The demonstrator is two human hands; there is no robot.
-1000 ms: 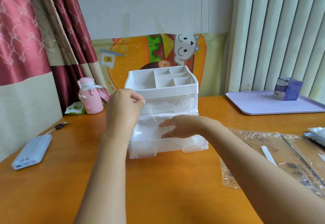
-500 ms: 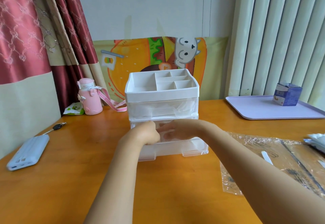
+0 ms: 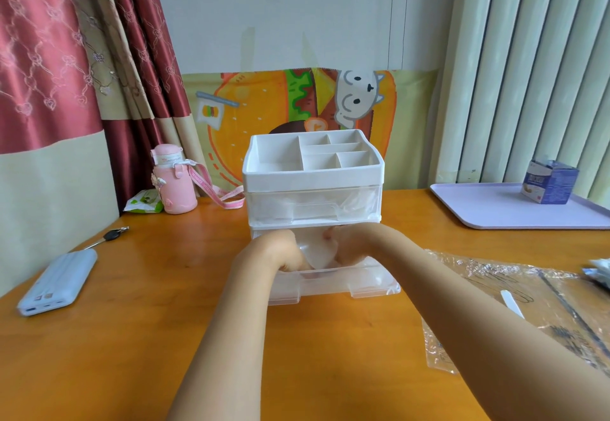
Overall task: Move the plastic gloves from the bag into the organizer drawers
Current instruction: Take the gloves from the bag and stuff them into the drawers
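**newbie_q:** ok, what changed vs a second ago?

**deskwatcher:** The left hand was up by the upper drawer, lifting the plastic glove. Now it's dropped into the pulled-out lower drawer of the organizer, close beside the right hand. The glove went from stretched up to bunched low between them.

**newbie_q:** and the setup?

**deskwatcher:** Orange wooden table. Going from the organizer: power bank at 8 o'clock, key at 9, pink bottle at 10, lilac tray with a blue box at 2, the clear bag lying flat at 4. Red curtain on the left, vertical blinds on the right, burger poster on the wall behind.

**newbie_q:** where's the glove vs the hands?

**deskwatcher:** It's in the lower drawer, sandwiched between both hands and touching each. The right fingers curl onto its right edge. The left fingers are curled under with the tips hidden in the drawer, so I can't tell if that hand's gripping or just pushing down. More crumpled plastic shows through the upper drawer's front.
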